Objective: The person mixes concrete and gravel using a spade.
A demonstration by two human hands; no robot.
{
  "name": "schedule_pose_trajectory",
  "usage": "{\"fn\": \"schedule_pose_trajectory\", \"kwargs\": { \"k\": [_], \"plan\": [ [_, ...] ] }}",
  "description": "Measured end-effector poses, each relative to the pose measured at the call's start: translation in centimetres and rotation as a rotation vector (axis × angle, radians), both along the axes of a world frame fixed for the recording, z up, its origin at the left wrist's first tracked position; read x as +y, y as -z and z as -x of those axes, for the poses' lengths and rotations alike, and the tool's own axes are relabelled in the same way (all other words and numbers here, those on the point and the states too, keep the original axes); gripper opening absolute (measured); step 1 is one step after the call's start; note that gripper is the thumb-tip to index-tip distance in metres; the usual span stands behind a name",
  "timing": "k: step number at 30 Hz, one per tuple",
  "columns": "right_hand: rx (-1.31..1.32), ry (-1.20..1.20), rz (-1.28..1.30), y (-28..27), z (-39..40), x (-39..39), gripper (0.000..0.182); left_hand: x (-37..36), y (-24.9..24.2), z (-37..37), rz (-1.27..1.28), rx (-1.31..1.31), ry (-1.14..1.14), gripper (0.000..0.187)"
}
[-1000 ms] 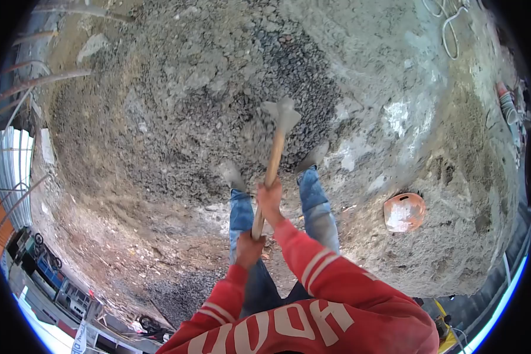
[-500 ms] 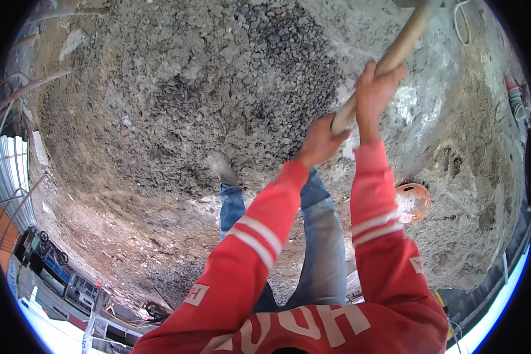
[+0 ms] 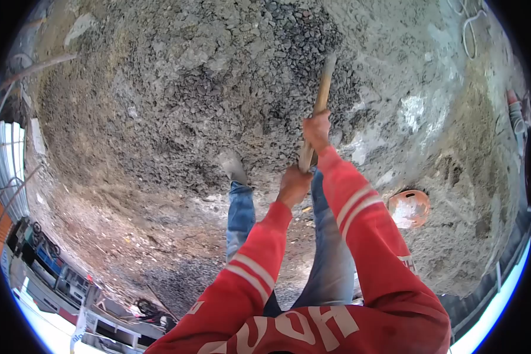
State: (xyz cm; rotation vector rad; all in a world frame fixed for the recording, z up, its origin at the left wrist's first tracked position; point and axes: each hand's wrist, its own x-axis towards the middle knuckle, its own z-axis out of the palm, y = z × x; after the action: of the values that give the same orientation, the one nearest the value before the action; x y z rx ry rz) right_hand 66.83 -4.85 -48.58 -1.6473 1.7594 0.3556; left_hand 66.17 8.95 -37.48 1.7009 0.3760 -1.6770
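A long wooden tool handle [image 3: 323, 93] slants up and away from my body over the gravel. Low on it, close to the near end, my left hand [image 3: 295, 184] is wrapped round the wood. Farther up, my right hand [image 3: 317, 130] grips the same shaft with closed fingers. The far end reaches a patch of dark gravel [image 3: 304, 38], and whatever head the tool has does not show. Grey, wet-looking mixed gravel [image 3: 200, 100] spreads around and to the left of the shaft.
An orange bucket [image 3: 409, 209] smeared with grey lies right of my legs. My boot [image 3: 233, 166] stands at the gravel's edge. A white cord [image 3: 471, 35] lies at the upper right, stacked cups [image 3: 517, 118] at the far right. A stick [image 3: 38, 72] juts in from the left.
Both hands have swung the handle from the upper right to the left and lower, so its far end now meets the dark gravel. My grip stays closed.
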Motion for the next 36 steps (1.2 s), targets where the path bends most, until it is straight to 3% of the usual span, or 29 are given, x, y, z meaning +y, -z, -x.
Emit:
{"fn": "schedule_pose_trajectory", "kwargs": {
  "k": [3,6,7,8,9,10,11,12,13,15,16,19,20,21,22,23,24,25,26,28,30,34,36],
  "plan": [
    [-0.035,-0.021,0.029,0.4,3.9,3.6,0.045,4.5,1.5,4.5,-0.036,-0.160,0.092,0.015],
    [-0.107,-0.088,0.096,0.7,1.2,2.8,0.038,3.1,-0.8,2.3,-0.110,-0.281,0.197,0.017],
    [-0.198,0.056,-0.094,0.2,0.0,1.7,0.035,2.2,-0.1,0.4,-0.115,-0.314,0.172,0.017],
    [-0.271,0.199,-0.293,-0.6,-0.5,0.8,0.032,1.3,0.7,-1.9,0.198,-0.490,0.610,0.021],
    [-0.283,0.175,-0.299,-0.7,-0.5,-0.6,0.032,0.9,0.1,-3.6,0.342,-0.566,0.838,0.022],
    [-0.335,0.229,-0.580,0.1,-0.8,-2.7,0.030,0.5,-0.5,-5.3,0.499,-0.667,1.035,0.024],
    [-0.390,0.278,-0.852,-1.8,-3.8,-3.9,0.029,-0.6,-2.2,-7.8,0.267,-0.305,0.596,0.020],
    [-0.411,0.407,-0.809,-4.2,-5.0,-3.8,0.029,-1.3,-4.1,-9.8,0.053,0.068,0.154,0.020],
    [-0.413,0.406,-0.801,-7.4,-6.6,-3.3,0.029,-0.9,-5.5,-11.1,0.061,0.067,0.155,0.020],
    [-0.453,0.731,-0.789,-11.6,-8.2,-2.0,0.027,2.3,-8.6,-13.9,0.050,0.100,0.190,0.019],
    [-0.593,0.832,-0.735,-11.6,-8.2,-1.2,0.027,3.8,-11.0,-15.5,0.071,0.089,0.230,0.019],
    [-0.777,0.957,-0.784,-13.2,-10.1,3.7,0.021,10.6,-19.8,-20.7,0.096,-0.049,0.486,0.020],
    [-1.030,0.757,-0.742,-14.5,-10.3,8.2,0.013,13.4,-22.3,-22.2,0.068,-0.163,0.586,0.024],
    [-0.899,0.847,-0.641,-17.1,-12.4,12.4,0.015,17.2,-23.3,-23.1,0.109,-0.307,0.661,0.030],
    [-0.976,0.915,-0.656,-19.3,-13.7,16.8,0.020,21.2,-23.9,-23.6,0.055,-0.443,0.742,0.038],
    [-0.856,0.931,-0.721,-19.8,-15.1,20.0,0.022,24.3,-25.5,-24.8,0.049,-0.556,0.780,0.039],
    [-0.911,0.885,-0.712,-24.1,-16.7,22.5,0.020,27.4,-25.6,-25.7,0.024,-0.570,0.773,0.036],
    [-0.889,0.968,-0.844,-22.4,-17.0,25.8,0.012,29.3,-26.3,-26.5,-0.011,-0.566,0.759,0.029],
    [-0.889,0.983,-0.829,-23.7,-17.7,27.5,0.012,32.3,-25.5,-27.2,0.002,-0.662,0.866,0.024],
    [-0.890,1.018,-0.808,-25.7,-18.0,29.1,0.012,34.8,-24.6,-28.1,-0.033,-0.646,0.851,0.023],
    [-1.206,1.259,-0.649,-26.3,-17.4,29.6,0.009,34.1,-23.1,-27.4,-0.020,-0.682,0.859,0.026],
    [-1.101,0.856,-0.208,-26.5,-10.2,17.4,0.005,23.4,-17.8,-19.3,0.283,-0.675,0.689,0.036],
    [-1.075,0.730,0.063,-26.9,-6.9,8.7,0.023,15.4,-14.0,-13.6,0.402,-0.578,0.640,0.041]
  ]
}}
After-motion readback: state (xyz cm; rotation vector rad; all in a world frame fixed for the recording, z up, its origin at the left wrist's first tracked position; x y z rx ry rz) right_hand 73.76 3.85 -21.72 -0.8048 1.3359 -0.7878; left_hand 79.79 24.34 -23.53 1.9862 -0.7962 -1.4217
